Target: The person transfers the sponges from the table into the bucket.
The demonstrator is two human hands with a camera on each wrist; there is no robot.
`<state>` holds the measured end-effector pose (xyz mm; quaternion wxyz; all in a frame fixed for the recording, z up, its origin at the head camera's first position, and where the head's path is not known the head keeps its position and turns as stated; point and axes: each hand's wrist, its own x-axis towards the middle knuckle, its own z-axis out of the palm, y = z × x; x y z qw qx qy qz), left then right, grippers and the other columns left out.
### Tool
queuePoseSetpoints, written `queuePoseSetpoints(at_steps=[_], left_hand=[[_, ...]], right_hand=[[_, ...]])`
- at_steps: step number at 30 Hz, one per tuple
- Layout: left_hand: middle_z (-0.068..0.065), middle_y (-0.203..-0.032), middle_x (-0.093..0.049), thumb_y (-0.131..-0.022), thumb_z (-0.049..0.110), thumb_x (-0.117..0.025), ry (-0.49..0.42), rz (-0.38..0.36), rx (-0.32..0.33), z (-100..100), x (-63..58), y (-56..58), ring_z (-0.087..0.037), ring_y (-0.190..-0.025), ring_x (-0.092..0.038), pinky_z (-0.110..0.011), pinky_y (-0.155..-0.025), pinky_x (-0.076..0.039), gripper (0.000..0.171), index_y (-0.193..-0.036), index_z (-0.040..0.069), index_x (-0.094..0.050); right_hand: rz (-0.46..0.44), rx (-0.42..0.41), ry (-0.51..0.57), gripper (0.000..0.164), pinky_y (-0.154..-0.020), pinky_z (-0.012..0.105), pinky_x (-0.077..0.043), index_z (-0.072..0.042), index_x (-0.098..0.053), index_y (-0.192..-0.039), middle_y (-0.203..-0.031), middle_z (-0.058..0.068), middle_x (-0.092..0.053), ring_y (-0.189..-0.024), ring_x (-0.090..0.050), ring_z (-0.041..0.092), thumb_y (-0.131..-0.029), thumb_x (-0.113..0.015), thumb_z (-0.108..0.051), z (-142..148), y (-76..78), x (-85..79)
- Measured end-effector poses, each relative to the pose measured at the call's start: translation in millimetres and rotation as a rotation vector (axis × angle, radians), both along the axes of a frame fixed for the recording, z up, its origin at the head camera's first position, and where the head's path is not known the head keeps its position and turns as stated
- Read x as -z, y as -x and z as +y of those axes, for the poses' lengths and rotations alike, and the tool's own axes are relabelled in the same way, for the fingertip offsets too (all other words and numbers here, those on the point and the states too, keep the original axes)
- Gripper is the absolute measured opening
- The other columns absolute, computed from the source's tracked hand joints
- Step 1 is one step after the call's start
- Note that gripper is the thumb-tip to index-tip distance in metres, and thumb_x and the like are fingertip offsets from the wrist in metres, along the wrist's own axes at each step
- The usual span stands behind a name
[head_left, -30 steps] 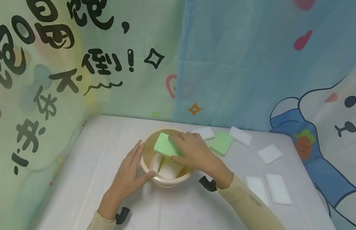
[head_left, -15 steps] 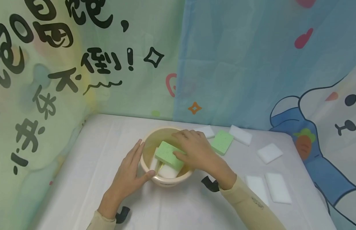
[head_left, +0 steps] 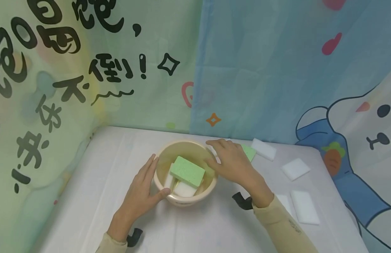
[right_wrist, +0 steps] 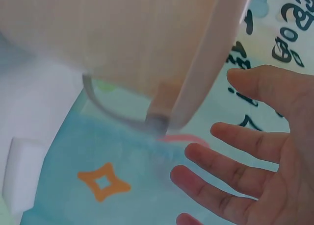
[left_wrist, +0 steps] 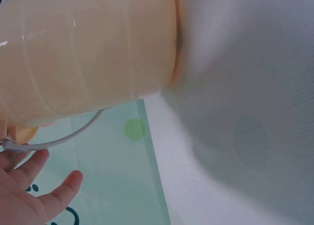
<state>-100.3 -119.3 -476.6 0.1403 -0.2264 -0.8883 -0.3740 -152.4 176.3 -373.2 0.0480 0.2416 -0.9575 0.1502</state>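
A cream bucket [head_left: 185,200] stands on the white-covered table. In it, a green sponge [head_left: 187,171] lies tilted on top of white sponges [head_left: 184,188]. My left hand [head_left: 138,193] rests against the bucket's left side, thumb at the front rim and fingers straight along the outside. In the left wrist view its fingers are spread near the bucket's thin handle [left_wrist: 64,138]. My right hand [head_left: 231,160] is just off the right rim, fingers spread and holding nothing. Part of a second green sponge [head_left: 248,151] shows behind the right hand.
Several white sponges lie on the table's right side, among them one at the back [head_left: 264,149], one farther right [head_left: 295,169] and one nearer [head_left: 304,207]. A printed cloth [head_left: 246,70] hangs along the table's far edge and left side.
The right hand has let go of the green sponge, which dropped onto the white ones in the bucket. That hand then moved right, past the rim. My left hand has stayed put.
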Motion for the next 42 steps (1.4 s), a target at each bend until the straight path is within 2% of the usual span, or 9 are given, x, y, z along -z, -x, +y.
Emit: queuePoseSetpoints(at_steps=[6, 16, 28, 35, 42], left_hand=[[-0.012, -0.163, -0.023, -0.092, 0.073, -0.048, -0.002, 0.010, 0.002, -0.1, 1.3, -0.2, -0.034, -0.146, -0.028, -0.060, -0.111, -0.031, 0.096, -0.160, 0.011, -0.022], [-0.013, -0.163, -0.024, -0.092, 0.074, -0.047, -0.005, 0.019, -0.004, 0.1, 3.1, -0.8, -0.033, -0.146, -0.028, -0.059, -0.111, -0.031, 0.095, -0.160, 0.012, -0.022], [-0.012, -0.163, -0.024, -0.093, 0.071, -0.050, 0.000, 0.014, -0.005, 0.4, 3.9, -1.0, -0.033, -0.146, -0.028, -0.059, -0.111, -0.031, 0.094, -0.160, 0.012, -0.023], [-0.008, -0.164, -0.022, -0.093, 0.071, -0.050, 0.000, 0.008, -0.006, 0.6, 2.9, -1.6, -0.033, -0.146, -0.028, -0.059, -0.111, -0.031, 0.094, -0.161, 0.013, -0.022], [-0.011, -0.164, -0.023, -0.093, 0.072, -0.049, -0.003, 0.016, -0.002, 0.7, 2.0, -1.0, -0.033, -0.146, -0.028, -0.059, -0.112, -0.031, 0.094, -0.160, 0.012, -0.023]], right_hand=[[-0.033, 0.077, 0.019, 0.052, -0.097, 0.063, -0.041, -0.003, -0.056, -0.138, -0.134, 0.019, -0.059, -0.122, -0.054, 0.042, -0.097, -0.066, -0.033, 18.3, 3.0, 4.0], [-0.108, 0.267, 0.037, 0.055, -0.097, 0.065, -0.042, 0.005, -0.054, -0.138, -0.134, 0.023, -0.058, -0.124, -0.052, 0.043, -0.099, -0.062, -0.033, 41.7, 11.1, 18.8], [-0.191, 0.424, 0.072, 0.062, -0.094, 0.062, -0.045, 0.013, -0.042, -0.142, -0.136, 0.035, -0.048, -0.122, -0.049, 0.051, -0.100, -0.058, -0.030, 68.4, 25.6, 50.5], [-0.259, 0.519, 0.081, 0.069, -0.086, 0.064, -0.047, 0.012, -0.032, -0.148, -0.135, 0.040, -0.040, -0.121, -0.045, 0.054, -0.101, -0.054, -0.033, 84.2, 37.6, 70.8], [-0.266, 0.613, 0.122, 0.076, -0.085, 0.067, -0.047, 0.015, -0.027, -0.148, -0.135, 0.043, -0.035, -0.120, -0.042, 0.059, -0.099, -0.056, -0.036, 91.5, 47.7, 93.0]])
